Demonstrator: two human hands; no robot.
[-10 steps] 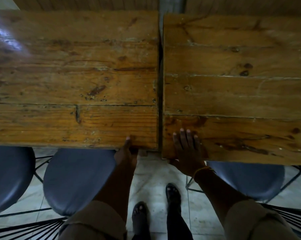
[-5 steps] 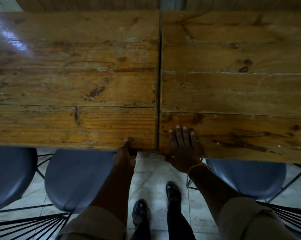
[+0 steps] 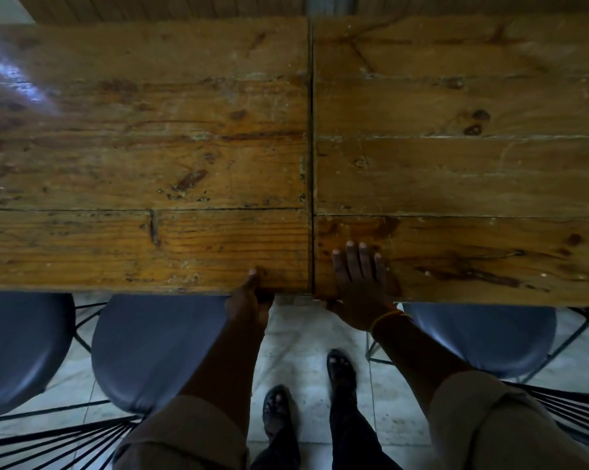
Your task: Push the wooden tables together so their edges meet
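The gap between the two tables has closed since a second ago: the right table (image 3: 455,171) now meets the left table (image 3: 144,157) along a thin dark seam. The left hand (image 3: 250,300) grips the left table's near edge, thumb on top, fingers hidden beneath. The right hand (image 3: 359,283) lies flat on the right table, fingers spread, thumb hooked under its edge
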